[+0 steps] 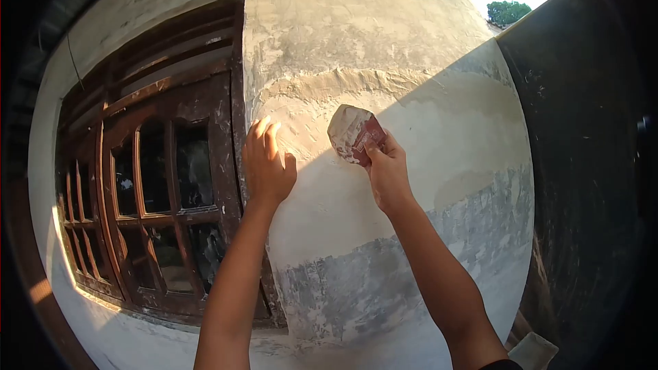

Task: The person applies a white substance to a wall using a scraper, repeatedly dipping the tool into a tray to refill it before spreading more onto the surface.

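Observation:
My right hand [388, 171] is closed round a red putty scraper [363, 138], a flat piece smeared with pale putty. The scraper is against or very near the plastered wall [343, 205]; the exact contact cannot be told. Wet-looking putty with a rough ridge [329, 83] spans the wall above it. To the left, my left hand [270, 168] is at the wall's edge beside the window frame [236, 96]. Its fingers are stretched upward with the thumb apart, and nothing is in it.
A dark wooden window [157, 219] with several glass panes fills the left side. Grey, uncoated patches [349, 288] mark the lower wall. On the right stands a dark panel [576, 130], with a pale block-like object [533, 353] at bottom right. Sunlight and shadow cross the wall diagonally.

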`<move>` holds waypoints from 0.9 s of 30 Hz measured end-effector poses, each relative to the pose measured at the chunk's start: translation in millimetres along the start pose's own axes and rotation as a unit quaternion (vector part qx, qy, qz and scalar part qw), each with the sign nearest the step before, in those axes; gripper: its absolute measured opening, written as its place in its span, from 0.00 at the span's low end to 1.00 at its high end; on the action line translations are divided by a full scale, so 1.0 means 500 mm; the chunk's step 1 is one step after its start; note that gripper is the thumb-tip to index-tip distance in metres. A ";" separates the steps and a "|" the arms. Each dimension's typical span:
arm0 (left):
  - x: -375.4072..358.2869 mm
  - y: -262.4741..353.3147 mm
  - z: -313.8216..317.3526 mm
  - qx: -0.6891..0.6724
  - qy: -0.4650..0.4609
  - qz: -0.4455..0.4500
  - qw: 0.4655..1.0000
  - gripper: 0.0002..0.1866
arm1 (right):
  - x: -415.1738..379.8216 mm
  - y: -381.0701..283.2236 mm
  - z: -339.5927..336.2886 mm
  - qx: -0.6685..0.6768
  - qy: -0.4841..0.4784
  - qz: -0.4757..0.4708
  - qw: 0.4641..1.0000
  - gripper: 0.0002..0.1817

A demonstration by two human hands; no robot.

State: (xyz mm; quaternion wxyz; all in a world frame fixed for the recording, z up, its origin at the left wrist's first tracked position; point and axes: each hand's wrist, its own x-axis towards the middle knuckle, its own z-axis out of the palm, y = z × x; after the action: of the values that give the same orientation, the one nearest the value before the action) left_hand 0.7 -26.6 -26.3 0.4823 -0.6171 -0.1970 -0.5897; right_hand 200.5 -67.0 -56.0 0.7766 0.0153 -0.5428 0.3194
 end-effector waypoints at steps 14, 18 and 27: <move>-0.051 -0.072 0.022 -0.004 0.121 -0.011 0.993 0.28 | 0.133 0.179 0.175 -0.544 -0.073 -0.530 0.646 0.29; -0.051 -0.070 0.020 -0.011 0.139 -0.011 0.990 0.26 | 0.115 0.204 0.187 -0.696 -0.102 -0.472 0.531 0.27; -0.055 -0.075 0.028 -0.033 0.133 -0.051 0.989 0.26 | 0.050 0.079 0.136 -0.557 -0.018 -0.462 0.690 0.34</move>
State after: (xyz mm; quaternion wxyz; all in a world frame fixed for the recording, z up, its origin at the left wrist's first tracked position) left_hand -28.4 11.1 -35.5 0.4530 -0.5379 -0.1422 -0.6966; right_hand 129.0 -48.9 -19.7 0.6820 -0.1659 -0.5594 -0.4409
